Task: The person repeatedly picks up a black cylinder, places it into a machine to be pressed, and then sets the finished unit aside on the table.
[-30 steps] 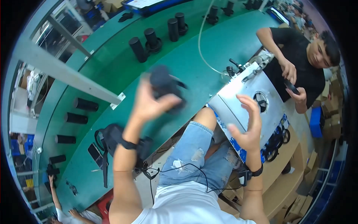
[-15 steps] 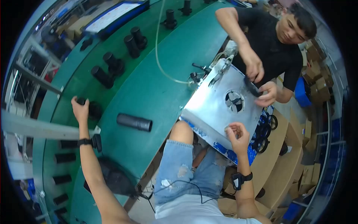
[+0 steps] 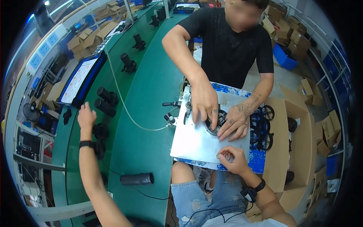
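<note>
My left hand [image 3: 87, 116] reaches over the darker green strip at the left with its fingers apart and nothing seen in them. Right of it stand black flanged cylinders [image 3: 105, 107]; closer to me, another black part [image 3: 100, 131] sits beside my wrist. My right hand [image 3: 234, 160] is closed in a pinch at the near edge of a metal plate [image 3: 189, 145]; whatever small thing lies at its fingertips is too small to name. On the plate, a co-worker's two hands [image 3: 221, 117] press at a black ring-shaped part [image 3: 212, 128], partly covered by their fingers.
A ribbed black tube [image 3: 137, 179] lies on the green table [image 3: 132, 151]. Clamp fittings [image 3: 171, 118] with a pale hose stand at the plate's left edge. Several black spoked rings [image 3: 267, 140] lie right of the plate, by an open cardboard box [image 3: 302, 151].
My view has shifted. My left hand has let go of a black part and moved forward from it. The co-worker's hands have come down onto the plate with the black ring.
</note>
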`<state>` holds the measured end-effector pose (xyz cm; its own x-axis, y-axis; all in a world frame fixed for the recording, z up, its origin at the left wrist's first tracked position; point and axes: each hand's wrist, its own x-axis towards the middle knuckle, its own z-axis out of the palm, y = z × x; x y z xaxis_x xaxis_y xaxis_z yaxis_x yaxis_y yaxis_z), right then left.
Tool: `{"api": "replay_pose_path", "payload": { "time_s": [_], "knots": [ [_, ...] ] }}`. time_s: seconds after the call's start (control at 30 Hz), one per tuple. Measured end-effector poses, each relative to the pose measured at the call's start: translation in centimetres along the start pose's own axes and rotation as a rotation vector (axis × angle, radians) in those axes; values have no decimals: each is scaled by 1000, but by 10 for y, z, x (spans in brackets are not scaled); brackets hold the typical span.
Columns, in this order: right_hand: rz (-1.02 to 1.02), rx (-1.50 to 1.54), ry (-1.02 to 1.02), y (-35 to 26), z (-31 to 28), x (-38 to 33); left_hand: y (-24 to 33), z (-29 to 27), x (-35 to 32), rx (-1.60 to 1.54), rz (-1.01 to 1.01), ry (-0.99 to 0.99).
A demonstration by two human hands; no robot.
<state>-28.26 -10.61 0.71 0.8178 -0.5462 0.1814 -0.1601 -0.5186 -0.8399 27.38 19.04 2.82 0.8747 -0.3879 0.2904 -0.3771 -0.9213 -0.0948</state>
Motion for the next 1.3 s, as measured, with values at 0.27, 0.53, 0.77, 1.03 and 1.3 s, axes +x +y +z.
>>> {"api": "replay_pose_path", "payload": {
  "time_s": [0.27,0.53,0.77,1.03,1.3],
  "knots": [
    [118,258,6,16,5,-3,77,49,26,-64,-121,-28],
    [31,119,-14,7,3,-6,80,26,-33,-20,-78,-45],
    [-75,155,39,10,7,-2,80,-112,-131,-188,32,365],
    [-9,833,-193,-31,32,-51,190,-202,-323,-1150,554,-147],
    [231,1485,-473,-49,1,-86,279,-175,-401,-1886,190,-264]
  ]
}}
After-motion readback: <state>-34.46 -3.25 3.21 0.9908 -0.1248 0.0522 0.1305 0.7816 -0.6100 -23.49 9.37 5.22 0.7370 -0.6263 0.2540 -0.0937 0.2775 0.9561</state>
